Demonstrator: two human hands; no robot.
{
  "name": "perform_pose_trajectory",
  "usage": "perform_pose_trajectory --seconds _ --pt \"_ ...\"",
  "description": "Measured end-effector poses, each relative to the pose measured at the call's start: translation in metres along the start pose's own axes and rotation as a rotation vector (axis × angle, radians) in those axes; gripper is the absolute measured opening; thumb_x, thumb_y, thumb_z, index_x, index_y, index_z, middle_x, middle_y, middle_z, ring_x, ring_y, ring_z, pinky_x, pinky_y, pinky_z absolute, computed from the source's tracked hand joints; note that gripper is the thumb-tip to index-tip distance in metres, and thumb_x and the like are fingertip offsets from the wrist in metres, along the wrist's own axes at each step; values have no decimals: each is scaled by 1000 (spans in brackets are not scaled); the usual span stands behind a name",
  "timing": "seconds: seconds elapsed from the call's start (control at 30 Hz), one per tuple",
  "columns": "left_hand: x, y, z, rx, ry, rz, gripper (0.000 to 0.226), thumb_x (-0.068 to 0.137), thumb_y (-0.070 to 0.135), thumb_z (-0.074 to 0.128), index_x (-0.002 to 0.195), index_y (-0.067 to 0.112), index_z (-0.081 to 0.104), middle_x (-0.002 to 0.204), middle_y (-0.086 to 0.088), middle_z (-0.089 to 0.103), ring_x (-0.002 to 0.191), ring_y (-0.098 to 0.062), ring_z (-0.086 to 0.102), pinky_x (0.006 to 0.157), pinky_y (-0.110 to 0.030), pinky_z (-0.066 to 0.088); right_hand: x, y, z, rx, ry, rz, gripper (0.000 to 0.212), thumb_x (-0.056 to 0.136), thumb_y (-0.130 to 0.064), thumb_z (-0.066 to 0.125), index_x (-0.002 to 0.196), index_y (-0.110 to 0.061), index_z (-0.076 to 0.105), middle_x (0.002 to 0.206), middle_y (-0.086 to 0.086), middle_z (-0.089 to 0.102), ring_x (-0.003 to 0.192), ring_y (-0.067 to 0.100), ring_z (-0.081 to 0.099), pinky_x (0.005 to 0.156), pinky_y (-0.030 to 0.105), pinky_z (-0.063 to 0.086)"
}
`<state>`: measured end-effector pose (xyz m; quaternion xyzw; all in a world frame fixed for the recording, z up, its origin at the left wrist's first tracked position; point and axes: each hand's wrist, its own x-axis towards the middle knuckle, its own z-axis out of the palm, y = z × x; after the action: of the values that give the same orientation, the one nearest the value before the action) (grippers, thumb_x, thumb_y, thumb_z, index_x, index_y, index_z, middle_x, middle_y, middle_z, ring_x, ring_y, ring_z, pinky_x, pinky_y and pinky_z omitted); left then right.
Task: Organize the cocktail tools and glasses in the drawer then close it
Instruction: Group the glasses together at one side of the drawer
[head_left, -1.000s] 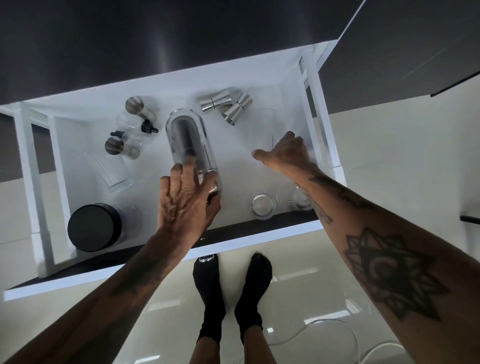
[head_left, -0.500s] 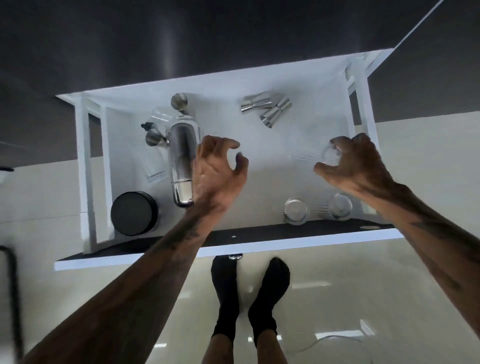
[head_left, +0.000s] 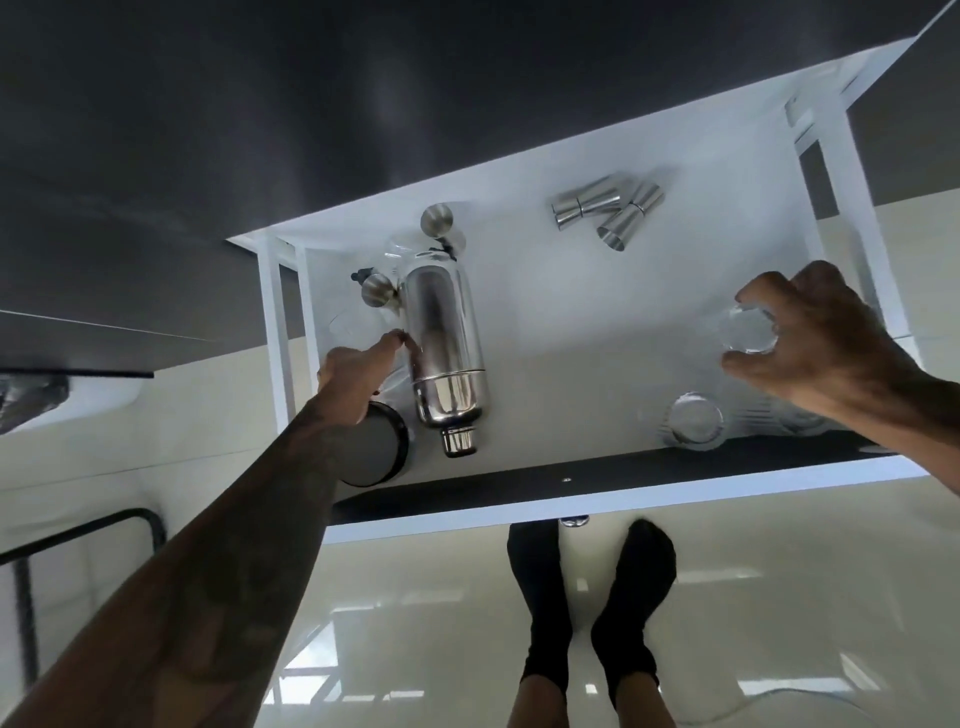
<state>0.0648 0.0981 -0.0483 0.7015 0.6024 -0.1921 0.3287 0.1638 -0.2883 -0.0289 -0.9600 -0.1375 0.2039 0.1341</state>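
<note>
The white drawer (head_left: 519, 512) stands pulled out below me. A steel cocktail shaker (head_left: 441, 353) lies on its side left of the middle, cap toward me. My left hand (head_left: 356, 379) reaches in just left of the shaker, fingers stretched over a clear ribbed glass (head_left: 340, 325) that is mostly hidden; I see no grip. Against the drawer's right wall, my right hand (head_left: 826, 343) curls around a clear glass (head_left: 748, 330). Two steel jiggers (head_left: 587, 203) (head_left: 629, 218) lie at the back.
A black-lidded jar (head_left: 374, 452) sits at the front left under my forearm. Two upright glasses (head_left: 693, 422) (head_left: 795, 415) stand at the front right. Small steel-capped bottles (head_left: 436, 221) (head_left: 378, 291) cluster behind the shaker. My feet in black socks (head_left: 587, 597) stand on the glossy floor.
My left hand released the shaker and crossed from its right side to its left. My right hand moved to the right wall and closed around a clear glass.
</note>
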Motion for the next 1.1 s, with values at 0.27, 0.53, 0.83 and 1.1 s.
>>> perform_pose_trajectory --seconds 0.27,0.53,0.83,1.1 --pt "1 -22 -15 86 206 88 86 63 62 72 119 -3 59 121 -19 64 109 -36 59 78 -35 43 -1 -12 -3 33 -24 51 58 71 -25 82 122 -12 58 121 22 49 103 35 59 77 30 47" --pt "-32 -63 -40 179 395 392 92 60 84 61 117 12 56 102 -25 64 93 -46 64 76 -55 56 -6 -11 3 95 10 76 54 77 -22 73 128 -13 56 127 16 53 107 31 60 87 30 48" --pt "-122 -1 17 163 328 1235 56 76 36 79 125 18 60 119 3 52 106 -26 55 85 -30 51 -11 -1 10 130 36 14 63 79 -22 71 139 -16 51 130 14 45 112 31 58 91 34 50" --pt "-152 47 114 529 -94 1341 78 83 18 76 150 12 38 132 -19 43 114 -31 49 94 -39 51 -17 13 6 152 98 -134 55 72 -15 77 123 -5 57 117 15 54 95 31 62 73 23 43"
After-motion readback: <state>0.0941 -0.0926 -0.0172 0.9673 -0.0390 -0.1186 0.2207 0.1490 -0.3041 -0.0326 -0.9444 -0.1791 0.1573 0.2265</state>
